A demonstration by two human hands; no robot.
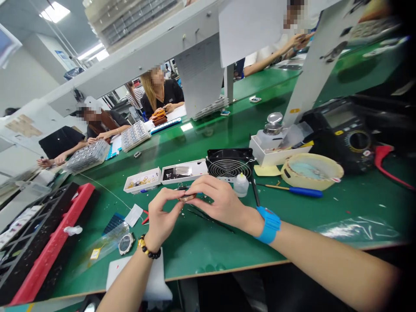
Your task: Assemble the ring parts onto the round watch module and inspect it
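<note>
Above the middle of the green table, my left hand point(164, 214) and my right hand point(217, 199) meet at their fingertips. Between them they pinch a small, round, copper-coloured part point(187, 197), seen nearly edge-on. Its details are too small to tell. Behind the fingers are a white tray point(142, 180) with gold rings and another white tray point(199, 169) with dark and silvery pieces. A watch case point(126, 244) lies on the table to the left of my left hand. Dark tweezers point(211, 218) lie below my right hand.
A black fan point(230, 162) and a small bottle point(241, 185) stand behind my right hand. To the right are a blue-handled screwdriver point(305, 192) and a round yellowish dish point(312, 170). A black-and-red rack point(53, 247) stands left. Several people sit across the bench.
</note>
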